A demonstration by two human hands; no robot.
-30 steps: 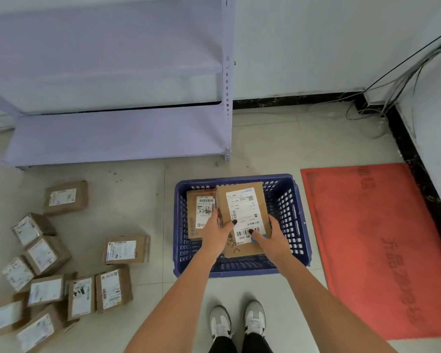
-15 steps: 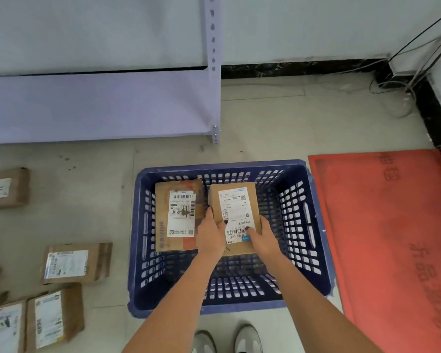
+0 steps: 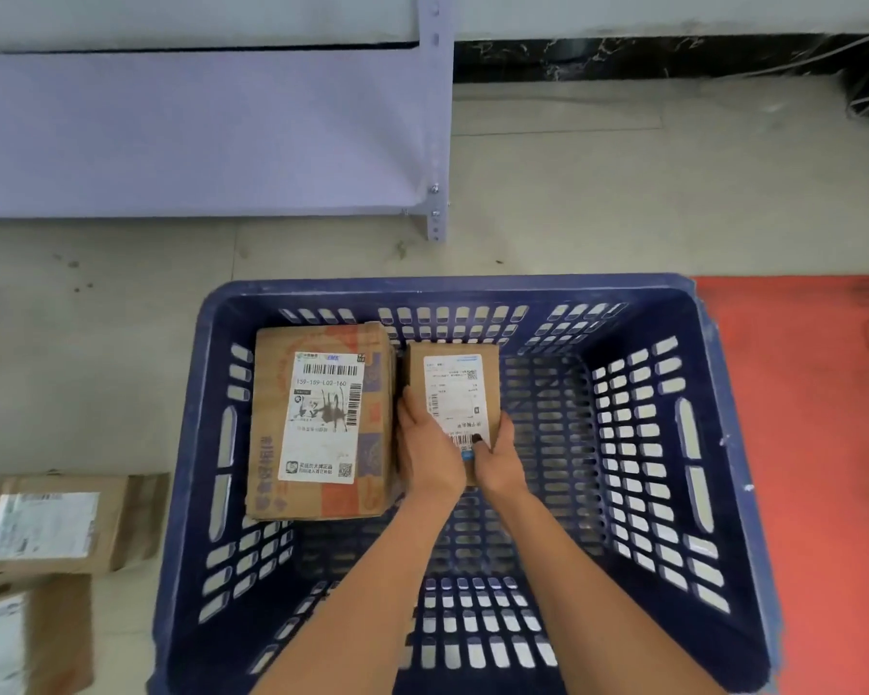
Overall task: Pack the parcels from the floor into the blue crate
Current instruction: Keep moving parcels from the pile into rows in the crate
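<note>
1. Right now, from the head camera, both arms reach down into the blue crate [image 3: 723,393], which stands on the tiled floor [image 3: 598,203].
2. Left hand [image 3: 425,453] grips the near left edge of a small parcel [image 3: 455,388], fingers curled along its side.
3. Right hand [image 3: 500,461] holds the same parcel at its near right corner, thumb pressed on the white label, fingers wrapped underneath.
4. That small parcel sits low inside the crate, toward the far wall, label facing up; whether it rests on the bottom I cannot tell.
5. Just beside it on the left lies a larger parcel [image 3: 322,423], flat, label up, close to the crate's left wall; the two boxes look to be touching or nearly so.
6. Outside the crate, on the floor at the left, lies a loose parcel [image 3: 66,524], with another box [image 3: 26,639] in front of it, cut off by the frame.
7. A red mat [image 3: 823,443] lies against the crate's right side.
8. Beyond the crate stands a pale purple shelf unit [image 3: 196,132], its post [image 3: 435,117] planted on the tiles.
</note>
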